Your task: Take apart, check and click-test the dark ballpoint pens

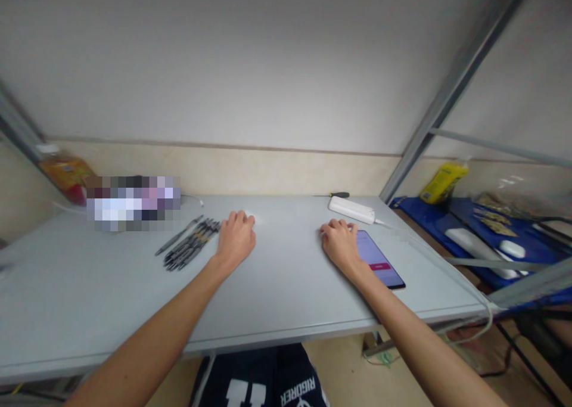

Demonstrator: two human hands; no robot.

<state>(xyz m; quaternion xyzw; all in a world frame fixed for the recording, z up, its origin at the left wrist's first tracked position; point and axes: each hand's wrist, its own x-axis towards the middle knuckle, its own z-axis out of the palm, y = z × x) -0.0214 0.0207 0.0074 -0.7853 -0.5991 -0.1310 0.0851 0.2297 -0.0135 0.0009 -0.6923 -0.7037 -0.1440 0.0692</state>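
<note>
Spanning the lower view, a pale grey table carries everything within easy reach. Both hands sit low over it, well apart, backs up; I would judge the step in hand to be a pause, with nothing visibly lifted. The left hand has its fingers curled and pressed close together; its palm is hidden, so I cannot tell whether it encloses anything. The right hand has bent fingers set slightly apart, its grasp equally hidden (any small object under there would escape this view). Just beside it lies a phone, screen lit; contact between them cannot be made out. The bundle of pens lies just beside the left hand, on its outer side. Behind the right hand is a white power strip. One loose pen lies alongside the bundle, and a screwdriver near the wall. Taking up a pen would, I judge, call for uncurling the left fingers and pinching one barrel.
</note>
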